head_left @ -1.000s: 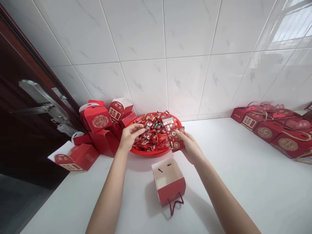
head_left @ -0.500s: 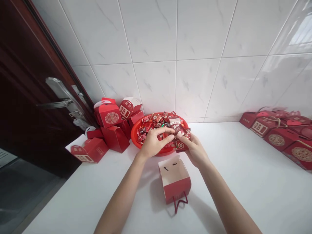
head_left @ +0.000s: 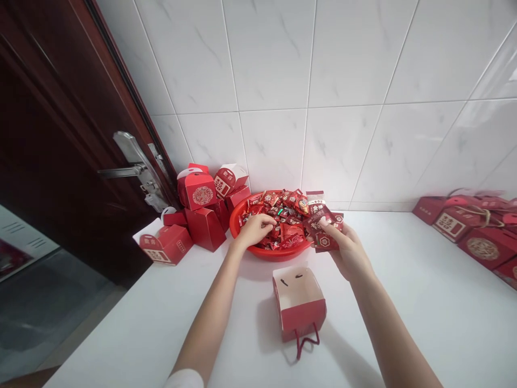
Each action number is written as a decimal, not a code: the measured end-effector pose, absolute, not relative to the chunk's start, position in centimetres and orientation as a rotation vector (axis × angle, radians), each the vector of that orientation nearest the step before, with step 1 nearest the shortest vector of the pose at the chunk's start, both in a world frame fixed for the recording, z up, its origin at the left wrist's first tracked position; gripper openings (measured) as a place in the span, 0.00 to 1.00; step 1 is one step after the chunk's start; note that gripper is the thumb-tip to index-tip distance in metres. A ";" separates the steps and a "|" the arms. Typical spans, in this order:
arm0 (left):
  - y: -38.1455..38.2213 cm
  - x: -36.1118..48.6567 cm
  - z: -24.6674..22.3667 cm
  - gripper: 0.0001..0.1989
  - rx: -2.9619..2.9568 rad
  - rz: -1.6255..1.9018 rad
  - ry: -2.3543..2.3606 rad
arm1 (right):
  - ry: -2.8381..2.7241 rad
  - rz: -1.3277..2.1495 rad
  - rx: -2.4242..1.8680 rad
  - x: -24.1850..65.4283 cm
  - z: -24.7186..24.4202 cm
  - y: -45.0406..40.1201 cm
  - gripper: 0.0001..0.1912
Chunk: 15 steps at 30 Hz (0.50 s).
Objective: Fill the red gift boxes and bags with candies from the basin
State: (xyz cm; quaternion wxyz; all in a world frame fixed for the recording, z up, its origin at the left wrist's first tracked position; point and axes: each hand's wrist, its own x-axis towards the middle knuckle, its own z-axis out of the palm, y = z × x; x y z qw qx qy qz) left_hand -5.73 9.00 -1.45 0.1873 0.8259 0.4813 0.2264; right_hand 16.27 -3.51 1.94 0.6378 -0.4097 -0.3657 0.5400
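A red basin (head_left: 291, 253) full of wrapped sweets (head_left: 291, 233) stands against the tiled wall. My left hand (head_left: 256, 229) is over its left part, fingers bent and close together at the sweets; whether anything is between the fingertips is too small to tell. Right of the basin, my right hand (head_left: 343, 240) grips several dark red packets (head_left: 323, 223), fanned out under the thumb. Nearer to me on the white table sits an open red box (head_left: 302, 318) with a pale inside and a dark red cord handle (head_left: 307, 341) hanging from its front.
Red boxes (head_left: 205, 229) are piled left of the basin, one with its white-lined flap open (head_left: 173, 242). More red boxes with cords (head_left: 480, 245) line the right side by the wall. A dark door with a metal handle (head_left: 137, 167) stands at the left.
My left hand has left the packets and moved to the sweets in the basin. My right hand still holds the packets, now farther right. The view has shifted left.
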 end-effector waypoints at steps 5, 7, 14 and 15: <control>10.7 -4.2 -2.3 0.14 2.409 0.449 1.355 | -0.840 1.230 -0.928 16.5 2.0 -3.4 0.29; 11.3 -4.2 -2.6 0.13 2.398 0.415 1.375 | -0.834 1.230 -0.928 16.5 2.0 -3.3 0.29; 11.1 -4.4 -2.5 0.13 2.333 0.574 1.356 | -0.853 1.235 -0.916 16.3 2.2 -3.6 0.29; 10.8 -4.5 -2.3 0.13 2.316 0.632 1.349 | -0.855 1.231 -0.911 16.3 2.3 -3.7 0.29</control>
